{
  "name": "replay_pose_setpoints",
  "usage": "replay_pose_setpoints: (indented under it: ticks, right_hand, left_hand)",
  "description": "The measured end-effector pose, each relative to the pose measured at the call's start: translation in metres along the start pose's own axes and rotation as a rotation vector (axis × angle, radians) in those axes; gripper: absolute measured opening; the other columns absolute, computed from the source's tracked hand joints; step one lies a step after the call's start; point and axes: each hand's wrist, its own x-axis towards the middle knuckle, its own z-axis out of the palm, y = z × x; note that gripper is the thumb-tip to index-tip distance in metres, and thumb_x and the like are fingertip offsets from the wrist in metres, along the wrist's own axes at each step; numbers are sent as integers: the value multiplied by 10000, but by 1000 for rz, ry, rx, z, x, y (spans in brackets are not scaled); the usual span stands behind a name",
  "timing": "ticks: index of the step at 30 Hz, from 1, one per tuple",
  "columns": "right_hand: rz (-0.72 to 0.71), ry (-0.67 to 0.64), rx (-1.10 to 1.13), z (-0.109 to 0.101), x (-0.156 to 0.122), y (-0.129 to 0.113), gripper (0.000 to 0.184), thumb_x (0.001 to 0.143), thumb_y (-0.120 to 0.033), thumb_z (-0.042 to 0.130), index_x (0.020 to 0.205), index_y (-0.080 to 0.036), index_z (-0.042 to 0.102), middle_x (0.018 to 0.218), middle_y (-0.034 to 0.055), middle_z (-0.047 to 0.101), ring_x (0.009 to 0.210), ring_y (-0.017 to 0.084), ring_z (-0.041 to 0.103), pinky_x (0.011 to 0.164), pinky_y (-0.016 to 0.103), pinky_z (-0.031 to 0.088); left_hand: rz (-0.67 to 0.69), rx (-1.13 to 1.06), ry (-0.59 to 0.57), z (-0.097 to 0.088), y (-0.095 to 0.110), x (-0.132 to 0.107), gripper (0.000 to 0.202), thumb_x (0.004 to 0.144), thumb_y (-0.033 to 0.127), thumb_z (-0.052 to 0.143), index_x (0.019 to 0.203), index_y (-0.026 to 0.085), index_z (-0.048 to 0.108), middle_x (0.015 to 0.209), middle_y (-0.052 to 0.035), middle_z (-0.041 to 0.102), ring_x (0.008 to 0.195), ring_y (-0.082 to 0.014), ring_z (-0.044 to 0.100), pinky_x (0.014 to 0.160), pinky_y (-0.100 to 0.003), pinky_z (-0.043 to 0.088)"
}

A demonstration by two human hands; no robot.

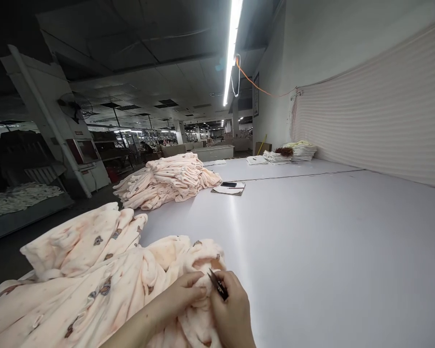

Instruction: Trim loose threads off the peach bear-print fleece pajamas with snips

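Pale pink plush fabric (105, 290) with small brown and grey printed figures lies heaped across the lower left of the head view. My left hand (184, 292) pinches a fold of it between thumb and fingers. Beside it, my right hand (231, 304) is closed around a small pair of dark thread snips (218, 284). Their pointed blades angle up and left, close to the pinched fold. Whether the blades touch the fabric, I cannot tell. The lower fingers of my right hand are hidden behind the hand.
A tall pile of similar pink fabric (177, 176) stands farther along the left table edge. Near it, a dark phone (229, 184) rests on a flat pad (235, 191). Folded stacks (300, 151) sit at the far end of the pale table (329, 241). Striped cloth (376, 106) covers the right wall.
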Motion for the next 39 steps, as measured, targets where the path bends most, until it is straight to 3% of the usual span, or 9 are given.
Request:
replay_pose_setpoints:
  ticks: [5, 9, 16, 21, 24, 28, 34, 37, 39]
  right_hand:
    - [-27, -1, -12, -11, -3, 3, 200, 836, -342, 556, 987, -246, 645, 953, 44, 701, 780, 185, 660, 660, 238, 499]
    - [-116, -19, -132, -15, -12, 11, 226, 832, -382, 553, 984, -284, 689, 946, 46, 709, 731, 188, 671, 620, 251, 487]
    - [-45, 25, -35, -2, -12, 19, 179, 807, -351, 574, 897, -283, 713, 856, 14, 719, 738, 192, 664, 646, 243, 509]
    - [102, 48, 16, -12, -11, 20, 242, 832, -439, 556, 872, -251, 702, 789, 21, 694, 721, 188, 649, 633, 237, 494]
    - [163, 52, 100, -19, -11, 21, 284, 820, -466, 578, 964, -245, 683, 886, 30, 699, 822, 199, 652, 717, 241, 498]
    - [27, -39, 148, -14, -12, 14, 200, 827, -352, 573, 959, -253, 685, 865, 24, 675, 797, 183, 643, 698, 235, 491]
    - [-68, -121, 121, -2, -12, 1, 191, 814, -257, 570, 942, -275, 710, 910, 27, 678, 848, 193, 641, 745, 249, 492]
    - [177, 3, 365, -8, -12, 20, 179, 786, -339, 651, 931, -246, 701, 976, 32, 682, 925, 197, 619, 801, 241, 477]
    - [445, 131, 605, -7, -16, 38, 248, 686, -387, 752, 850, -215, 683, 870, 12, 687, 772, 158, 622, 673, 203, 486]
  left_hand:
    - [-62, -122, -54, -1, 4, -3, 186, 655, 296, 646, 655, 196, 489, 605, 59, 457, 614, -128, 453, 619, -233, 351]
    - [-61, -156, -80, -2, 7, -6, 110, 682, 237, 628, 712, 181, 538, 633, 51, 490, 631, -122, 464, 642, -224, 352]
    - [-61, -67, -83, -4, 6, -4, 91, 705, 246, 605, 739, 177, 557, 666, 39, 506, 678, -143, 489, 659, -241, 374]
    - [190, 462, 184, 2, -3, -9, 155, 715, 197, 514, 577, 210, 445, 613, 38, 450, 652, -164, 439, 602, -251, 303]
    - [318, 568, 404, 7, -14, -17, 110, 761, 188, 419, 733, 235, 515, 728, 13, 554, 739, -203, 504, 688, -280, 344]
    - [324, 301, 532, 11, -28, -19, 205, 702, 179, 413, 854, 241, 535, 791, 15, 602, 780, -217, 554, 698, -282, 399]
    - [302, -207, 377, 17, -28, -25, 126, 652, 164, 583, 769, 209, 566, 707, 33, 590, 710, -172, 543, 650, -251, 440]
    - [188, -482, 330, 5, -31, -36, 126, 690, 158, 634, 800, 204, 593, 752, 17, 651, 793, -195, 609, 738, -294, 494]
    - [123, -695, 338, -9, -37, -42, 159, 727, 197, 645, 884, 200, 615, 837, -17, 697, 883, -232, 642, 823, -356, 514]
